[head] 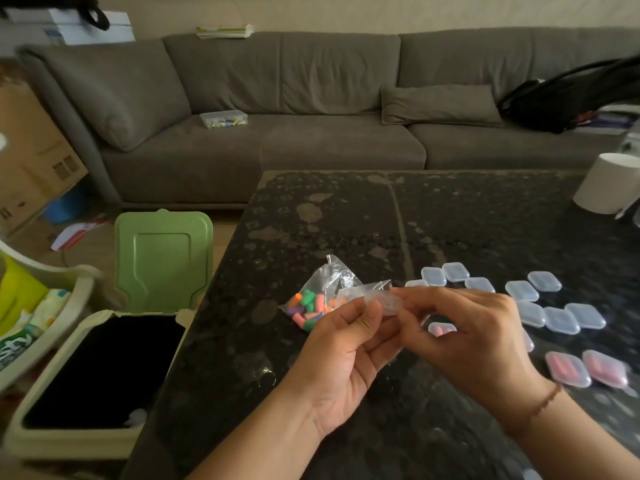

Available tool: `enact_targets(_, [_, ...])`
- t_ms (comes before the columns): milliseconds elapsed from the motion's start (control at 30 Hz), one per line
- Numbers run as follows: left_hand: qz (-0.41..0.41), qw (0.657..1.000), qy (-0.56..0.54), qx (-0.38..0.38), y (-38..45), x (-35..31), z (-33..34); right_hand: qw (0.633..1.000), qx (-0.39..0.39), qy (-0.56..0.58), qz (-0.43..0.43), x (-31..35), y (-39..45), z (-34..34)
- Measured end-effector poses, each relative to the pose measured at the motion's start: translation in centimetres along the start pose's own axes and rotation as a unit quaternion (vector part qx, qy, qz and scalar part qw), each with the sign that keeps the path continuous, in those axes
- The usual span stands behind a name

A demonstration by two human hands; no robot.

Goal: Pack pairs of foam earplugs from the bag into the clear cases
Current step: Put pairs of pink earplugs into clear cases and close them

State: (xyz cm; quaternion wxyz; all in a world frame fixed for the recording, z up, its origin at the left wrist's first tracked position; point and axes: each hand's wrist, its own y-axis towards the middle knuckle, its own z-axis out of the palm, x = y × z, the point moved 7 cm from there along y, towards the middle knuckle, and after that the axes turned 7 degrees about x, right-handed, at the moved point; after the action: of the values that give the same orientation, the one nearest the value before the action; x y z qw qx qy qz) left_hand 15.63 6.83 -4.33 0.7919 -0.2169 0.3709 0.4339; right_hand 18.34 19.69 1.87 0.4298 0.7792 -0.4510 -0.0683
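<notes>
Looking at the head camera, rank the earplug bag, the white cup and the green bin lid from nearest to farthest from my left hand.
From the left hand:
1. Earplug bag, just beyond its fingertips.
2. Green bin lid, off the table's left edge.
3. White cup, far right corner.

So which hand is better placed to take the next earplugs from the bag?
Probably the left hand: it sits right beside the bag, while the right hand is farther off; both pinch the clear case.

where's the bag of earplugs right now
In the head view, the bag of earplugs lies on the dark table, just beyond the left hand.
</notes>
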Motion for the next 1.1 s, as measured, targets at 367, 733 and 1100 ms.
enact_targets(367, [-0.035, 0.999, -0.014, 0.022, -0.4, -0.2, 0.8, 0.997, 0.006, 0.048, 0.052, -0.1, 0.3, 0.1])
enact_targets(733, [-0.058, 0.988, 0.144, 0.022, -0.1, -5.7, -3.1, 0.981, 0.035, 0.155, 0.113, 0.1, 0.3, 1.5])
enact_targets(1100, [0.029, 0.833, 0.496, -0.244, 2.7, -8.5, -10.8, 0.946, 0.265, -0.092, 0.162, -1.9, 0.2, 7.3])
